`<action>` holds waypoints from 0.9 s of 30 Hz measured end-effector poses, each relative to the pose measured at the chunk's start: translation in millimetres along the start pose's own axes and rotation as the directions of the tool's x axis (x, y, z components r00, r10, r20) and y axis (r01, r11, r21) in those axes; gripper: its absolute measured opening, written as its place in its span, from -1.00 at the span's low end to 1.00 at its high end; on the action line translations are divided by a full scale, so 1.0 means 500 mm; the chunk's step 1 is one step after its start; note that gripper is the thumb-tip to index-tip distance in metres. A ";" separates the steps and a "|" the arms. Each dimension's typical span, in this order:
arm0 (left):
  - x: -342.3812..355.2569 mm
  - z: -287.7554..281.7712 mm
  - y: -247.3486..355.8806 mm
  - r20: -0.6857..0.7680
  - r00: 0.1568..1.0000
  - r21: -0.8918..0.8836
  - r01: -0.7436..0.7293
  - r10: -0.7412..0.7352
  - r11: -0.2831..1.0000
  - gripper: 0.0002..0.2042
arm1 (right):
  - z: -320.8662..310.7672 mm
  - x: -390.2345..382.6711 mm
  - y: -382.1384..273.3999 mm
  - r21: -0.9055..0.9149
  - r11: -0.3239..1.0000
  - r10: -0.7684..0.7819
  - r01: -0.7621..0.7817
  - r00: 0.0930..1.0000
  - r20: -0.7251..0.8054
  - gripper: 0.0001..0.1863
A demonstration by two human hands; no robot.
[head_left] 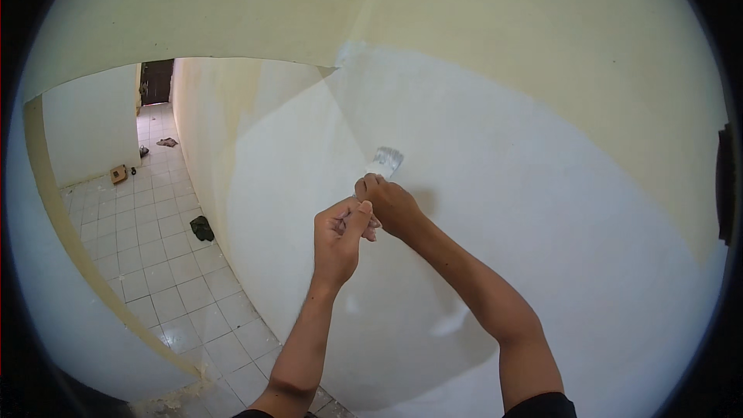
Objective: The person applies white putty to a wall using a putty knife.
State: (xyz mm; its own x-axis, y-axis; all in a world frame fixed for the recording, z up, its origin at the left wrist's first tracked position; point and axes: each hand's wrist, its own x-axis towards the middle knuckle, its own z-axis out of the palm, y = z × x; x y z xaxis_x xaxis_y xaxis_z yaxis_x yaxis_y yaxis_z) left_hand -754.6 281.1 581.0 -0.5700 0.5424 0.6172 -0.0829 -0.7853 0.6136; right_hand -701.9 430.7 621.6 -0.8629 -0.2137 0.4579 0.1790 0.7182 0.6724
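Observation:
A paintbrush (385,161) with whitened bristles is held upright, tilted to the right, in front of the wall (495,155). Closed around its handle is my right hand (393,207); I cannot tell whether the bristles touch the wall. My left hand (337,244) is closed just below and left of it, thumb over curled fingers smeared with white. What the left fingers hold, if anything, is hidden. Fresh-looking white covers the lower wall around both hands, while pale yellow remains above and to the right.
Left of the wall, an opening shows a tiled floor (186,269). On it lie a dark crumpled bag (202,227), a small cardboard box (118,174) and a brownish cloth (167,142). A dark door (157,81) stands at the far end. A dark object (725,186) sits at the right edge.

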 end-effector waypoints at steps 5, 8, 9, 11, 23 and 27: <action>0.009 -0.005 0.000 -0.010 1.000 0.029 -0.024 0.024 0.999 -0.67 | -0.015 0.008 0.103 0.077 0.990 -0.071 0.119 0.888 -0.455 -0.84; 0.012 0.009 0.011 -0.008 1.000 0.025 -0.006 0.006 1.000 -0.66 | -0.059 0.053 0.192 0.177 0.982 0.120 -0.067 0.943 -0.311 -0.84; 0.010 -0.005 0.009 -0.013 1.000 0.032 -0.014 0.014 0.999 -0.66 | -0.105 0.096 0.177 0.207 0.958 0.227 -0.199 0.966 -0.122 -0.83; 0.012 -0.004 0.007 0.002 1.000 0.026 -0.029 0.029 0.999 -0.66 | -0.143 0.123 0.164 0.185 0.923 0.331 -0.338 0.941 0.071 -0.82; -0.001 -0.020 -0.004 -0.005 1.000 0.024 0.008 -0.008 1.000 -0.66 | 0.043 0.045 0.018 -0.497 0.845 -0.219 0.195 0.976 0.011 -0.92; 0.012 -0.017 0.008 -0.007 1.000 0.038 -0.006 0.006 0.999 -0.66 | 0.044 0.068 0.065 0.293 0.946 0.109 -0.140 0.987 0.119 -0.87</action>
State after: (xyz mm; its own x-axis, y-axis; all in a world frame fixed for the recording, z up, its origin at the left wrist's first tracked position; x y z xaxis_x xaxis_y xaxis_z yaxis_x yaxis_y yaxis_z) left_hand -765.3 278.6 583.0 -0.5762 0.5356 0.6174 -0.0487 -0.7765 0.6282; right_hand -735.7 461.6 646.2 -0.8884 -0.0533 0.4560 0.1516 0.9035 0.4009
